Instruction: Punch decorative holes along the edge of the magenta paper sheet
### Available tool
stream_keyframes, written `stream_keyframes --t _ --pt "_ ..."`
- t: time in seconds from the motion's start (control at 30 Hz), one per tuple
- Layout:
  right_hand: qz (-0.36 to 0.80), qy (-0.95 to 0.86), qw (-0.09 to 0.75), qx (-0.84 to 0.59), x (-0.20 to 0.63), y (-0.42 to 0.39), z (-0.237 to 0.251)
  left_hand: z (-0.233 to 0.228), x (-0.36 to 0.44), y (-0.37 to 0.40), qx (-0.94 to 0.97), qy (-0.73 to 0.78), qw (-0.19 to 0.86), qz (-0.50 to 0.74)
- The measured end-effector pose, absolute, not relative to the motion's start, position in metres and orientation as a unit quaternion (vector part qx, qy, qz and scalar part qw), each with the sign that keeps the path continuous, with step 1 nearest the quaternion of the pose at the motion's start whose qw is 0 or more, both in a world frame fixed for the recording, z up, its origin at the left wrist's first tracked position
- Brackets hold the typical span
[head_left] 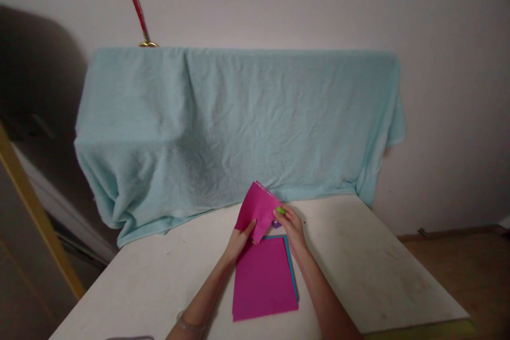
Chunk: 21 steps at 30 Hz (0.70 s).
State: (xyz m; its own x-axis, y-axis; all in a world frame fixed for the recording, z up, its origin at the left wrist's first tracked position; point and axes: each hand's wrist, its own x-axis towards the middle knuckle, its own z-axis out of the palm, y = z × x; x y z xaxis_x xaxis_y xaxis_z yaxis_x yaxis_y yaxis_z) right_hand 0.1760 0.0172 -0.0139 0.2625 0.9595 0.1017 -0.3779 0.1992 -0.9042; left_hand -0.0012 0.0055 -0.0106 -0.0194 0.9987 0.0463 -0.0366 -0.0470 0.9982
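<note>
A magenta sheet of paper (257,210) is raised and tilted above the table, with a row of small cut-outs along its upper edge. Its lower left side is pinched between the thumb and fingers of my left hand (244,236). My right hand (292,223) is closed around a small paper punch with a green top (281,210) and a purple body (277,223), at the sheet's right corner. Fingers partly cover the punch. Just below my hands lies a stack of coloured paper (266,281), magenta on top, with blue showing at its right and far edges.
The white table (358,260) stands against a light blue cloth (255,117) draped over something at the back. A red tassel (136,5) with a gold ring rises behind the cloth. A dark curved edge (129,338) shows at the table's near left.
</note>
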Motion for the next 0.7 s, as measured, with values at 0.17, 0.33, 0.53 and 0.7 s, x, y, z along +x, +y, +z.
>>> stream_keyframes --t 0.17,0.33,0.53,0.7 --pt "0.513 -0.369 0.673 -0.383 0.173 0.016 -0.017 -0.012 -0.002 0.006 0.487 0.488 0.480 0.543" --pt "0.533 -0.373 0.655 -0.383 0.170 0.017 -0.019 -0.015 -0.003 0.007 0.492 0.473 0.488 0.545" --pt "0.541 -0.388 0.639 -0.385 0.167 0.015 -0.016 -0.016 -0.003 0.011 0.488 0.466 0.475 0.564" --pt "0.583 -0.339 0.622 -0.399 0.172 0.014 -0.012 -0.020 -0.005 0.015 0.460 0.483 0.478 0.571"
